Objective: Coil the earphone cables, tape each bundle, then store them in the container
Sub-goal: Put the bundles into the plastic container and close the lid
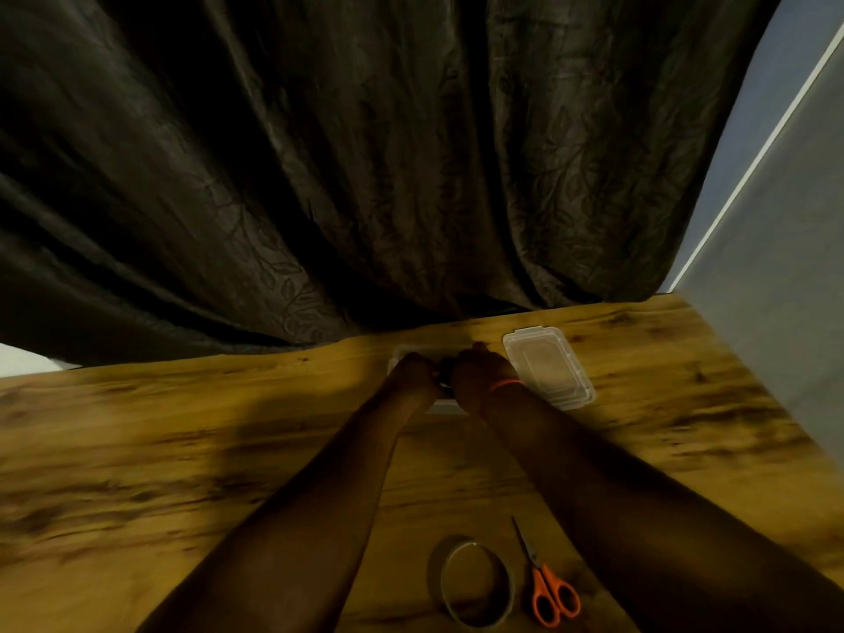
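Observation:
Both my hands reach to the far edge of the wooden table, over a clear plastic container [398, 358] that they mostly hide. My left hand [411, 374] and my right hand [479, 372] have curled fingers round a dark earphone cable bundle [445, 374], of which only a small part shows between them. The bundle sits at or just inside the container; which of the two is hard to tell. An orange band circles my right wrist. The container's clear lid [548, 372] lies flat just to the right of my right hand.
A roll of clear tape [475, 584] lies near the table's front edge, with orange-handled scissors [545, 582] beside it on the right. A dark patterned curtain [319, 175] hangs behind the table. A grey wall [776, 267] borders the right side.

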